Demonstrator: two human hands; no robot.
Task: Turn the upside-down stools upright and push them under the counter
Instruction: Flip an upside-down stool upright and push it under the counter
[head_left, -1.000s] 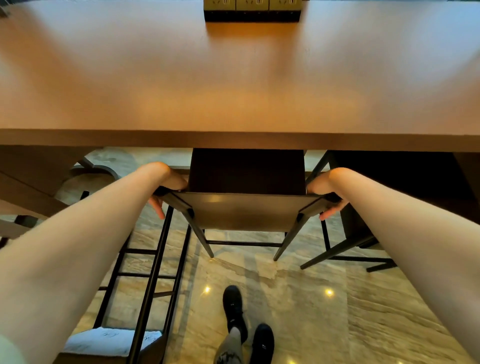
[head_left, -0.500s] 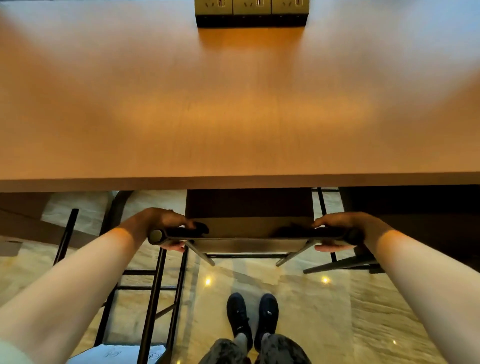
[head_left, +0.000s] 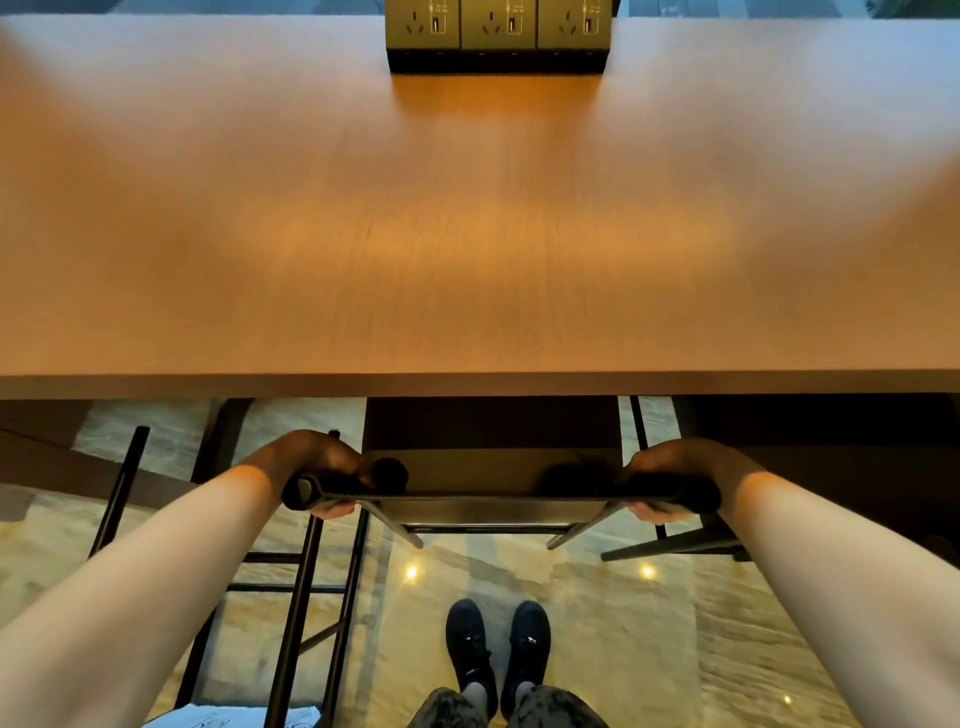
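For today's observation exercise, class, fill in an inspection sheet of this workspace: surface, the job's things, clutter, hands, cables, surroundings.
Surface: wooden counter, top bare except for a socket block at the far edge.
Job's things: dark stool upright, seat just short of the counter's near edge; a second stool at left with legs pointing up; another stool frame at right, partly under the counter.
Clutter: nothing seen.
Hands: left hand and right hand grip the seat's side edges, fingers curled underneath.
Cables: nothing seen.
Surroundings: glossy stone floor with light reflections; the person's black shoes behind the stool.
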